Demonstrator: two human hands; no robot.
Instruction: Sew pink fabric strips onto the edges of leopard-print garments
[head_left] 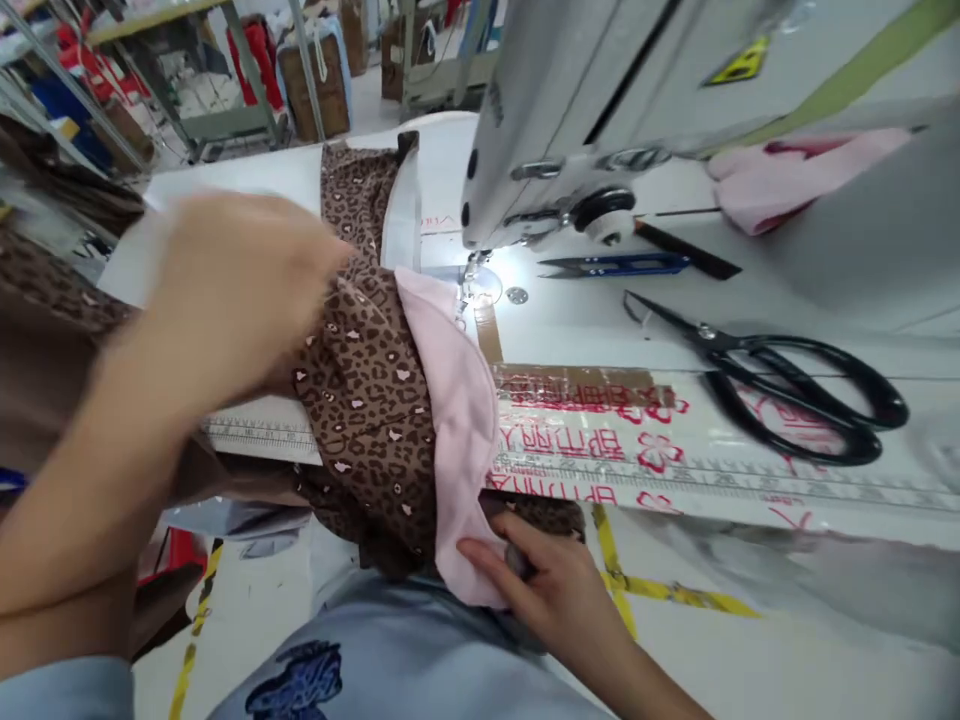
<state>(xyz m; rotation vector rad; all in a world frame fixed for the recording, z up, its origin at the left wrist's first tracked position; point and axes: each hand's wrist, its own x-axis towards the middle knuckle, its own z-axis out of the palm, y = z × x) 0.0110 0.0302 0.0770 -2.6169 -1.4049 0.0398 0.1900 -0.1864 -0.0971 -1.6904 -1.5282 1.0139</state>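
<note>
A brown leopard-print fabric (367,400) lies over the sewing machine's bed, with a curved pink fabric piece (457,400) along its right edge. My right hand (559,585) pinches the lower end of the pink piece between thumb and fingers, just off the table's front edge. Over the left part of the leopard-print cloth is my left hand (240,290), smeared by motion. Its fingers are bent downward, but whether they grip the cloth cannot be made out. The needle and presser foot (474,275) stand just right of the pink piece's upper end.
Black scissors (787,385) lie on the right of the table, with blue thread snips (622,265) behind them. The sewing machine head (555,110) rises at the back. A pink scrap (795,180) rests near its column. A ruler strip (720,480) runs along the front edge.
</note>
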